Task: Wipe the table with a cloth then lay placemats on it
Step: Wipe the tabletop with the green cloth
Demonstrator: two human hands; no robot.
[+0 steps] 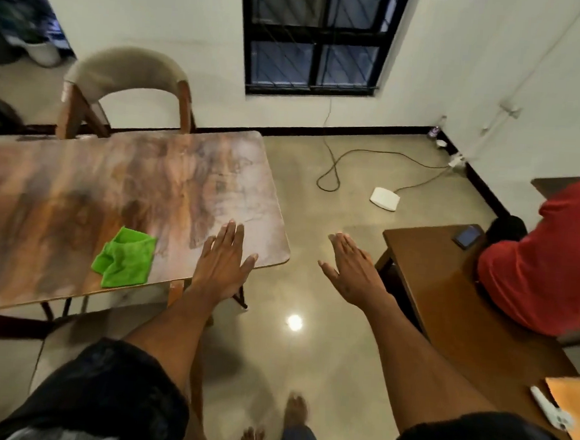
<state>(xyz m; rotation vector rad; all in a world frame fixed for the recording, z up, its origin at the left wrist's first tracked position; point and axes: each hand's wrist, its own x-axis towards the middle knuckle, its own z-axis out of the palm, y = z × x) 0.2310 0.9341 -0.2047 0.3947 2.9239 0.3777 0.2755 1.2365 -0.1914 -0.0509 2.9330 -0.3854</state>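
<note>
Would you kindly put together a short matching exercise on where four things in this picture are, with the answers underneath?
Things:
1. green cloth
2. left hand
3. phone
4. white box

Places:
A. on the floor, at the end of a cable
B. on the brown side table, beside a person in red
C. lying crumpled on the marbled table, near its front edge
D. spread flat over the marbled table's near right corner

Pairs: 1-C, 2-D, 3-B, 4-A
</note>
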